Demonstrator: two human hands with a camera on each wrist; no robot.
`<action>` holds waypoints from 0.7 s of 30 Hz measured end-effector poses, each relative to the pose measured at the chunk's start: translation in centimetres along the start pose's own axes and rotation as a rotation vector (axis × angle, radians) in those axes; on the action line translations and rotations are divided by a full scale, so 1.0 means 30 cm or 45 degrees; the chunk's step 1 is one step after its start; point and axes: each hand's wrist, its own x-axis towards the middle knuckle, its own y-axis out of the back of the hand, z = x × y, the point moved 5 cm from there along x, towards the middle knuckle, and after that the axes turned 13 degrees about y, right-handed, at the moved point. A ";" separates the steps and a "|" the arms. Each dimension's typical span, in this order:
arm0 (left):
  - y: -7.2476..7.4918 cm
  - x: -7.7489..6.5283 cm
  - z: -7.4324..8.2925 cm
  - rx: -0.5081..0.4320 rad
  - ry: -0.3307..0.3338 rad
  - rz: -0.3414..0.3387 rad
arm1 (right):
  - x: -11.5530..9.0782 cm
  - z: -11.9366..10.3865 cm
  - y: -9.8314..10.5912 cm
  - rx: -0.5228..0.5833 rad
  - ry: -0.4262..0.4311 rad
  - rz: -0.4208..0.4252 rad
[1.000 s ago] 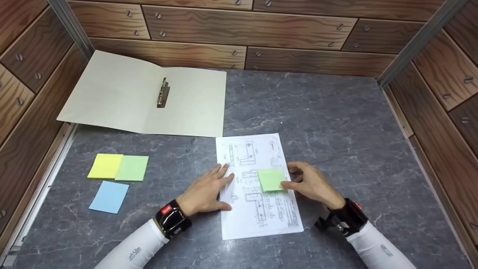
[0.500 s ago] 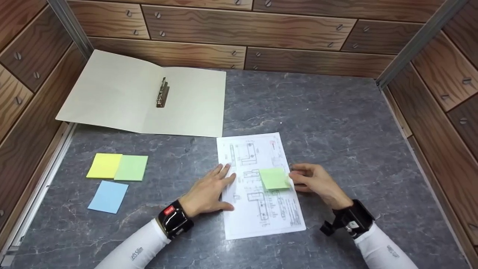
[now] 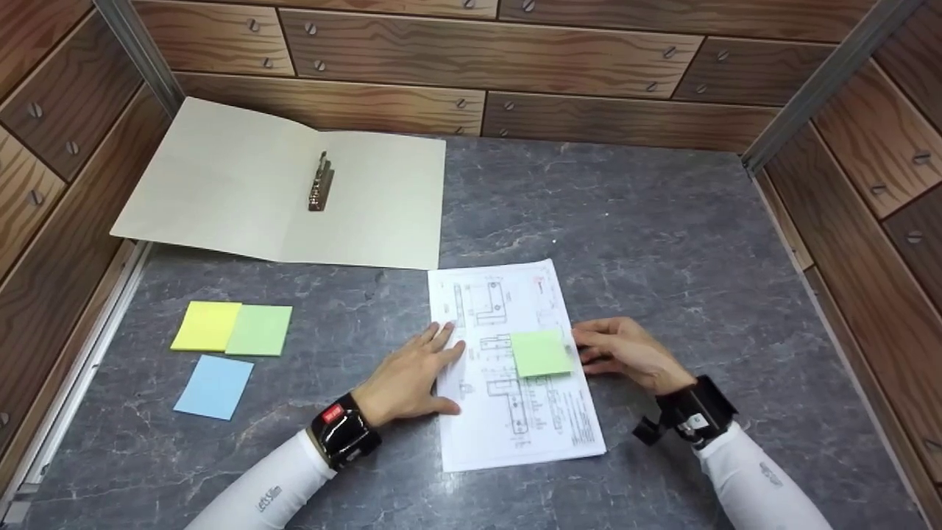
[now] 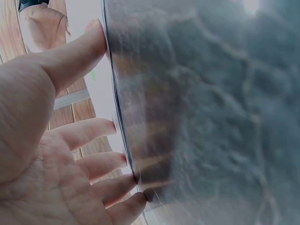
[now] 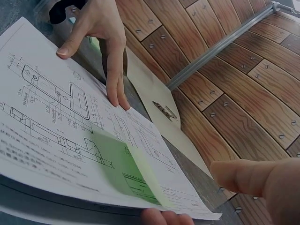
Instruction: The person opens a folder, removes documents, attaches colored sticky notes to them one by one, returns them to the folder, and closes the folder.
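Note:
A stack of printed technical drawings (image 3: 478,438) lies on the grey table, with a light green sticky note (image 3: 541,353) on its right half. My left hand (image 3: 405,379) rests on the stack's left edge, fingers spread and thumb apart. At the right edge is my right hand (image 3: 629,353), its fingertips right beside the note. The right wrist view shows those fingertips (image 5: 166,217) against the paper's edge and the thumb (image 5: 243,177) raised away from it. There the note's near part stands up from the page.
An open cream folder (image 3: 375,199) with a metal clip (image 3: 321,184) lies at the back left. Yellow (image 3: 206,326), green (image 3: 261,330) and blue (image 3: 213,387) sticky pads sit at the left. Wood-patterned walls (image 3: 412,59) enclose the table.
My right thumb has come off the green note, and the right hand has shifted slightly right to the paper's edge. The paper has shifted a little right. My left hand stays on it.

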 end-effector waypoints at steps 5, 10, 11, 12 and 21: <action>0.002 -0.002 0.002 -0.006 0.003 0.000 | 0.021 0.001 -0.006 -0.039 -0.002 -0.008; 0.003 -0.001 0.002 -0.015 0.003 -0.004 | 0.018 -0.006 -0.016 -0.091 0.020 0.034; 0.003 -0.001 0.002 -0.015 0.003 -0.003 | 0.017 -0.006 -0.017 -0.092 0.024 0.043; 0.003 -0.001 0.001 -0.014 0.004 -0.005 | 0.016 -0.007 -0.018 -0.089 0.029 0.050; 0.000 0.000 -0.001 -0.005 0.000 -0.006 | 0.014 0.004 -0.015 0.011 0.004 0.059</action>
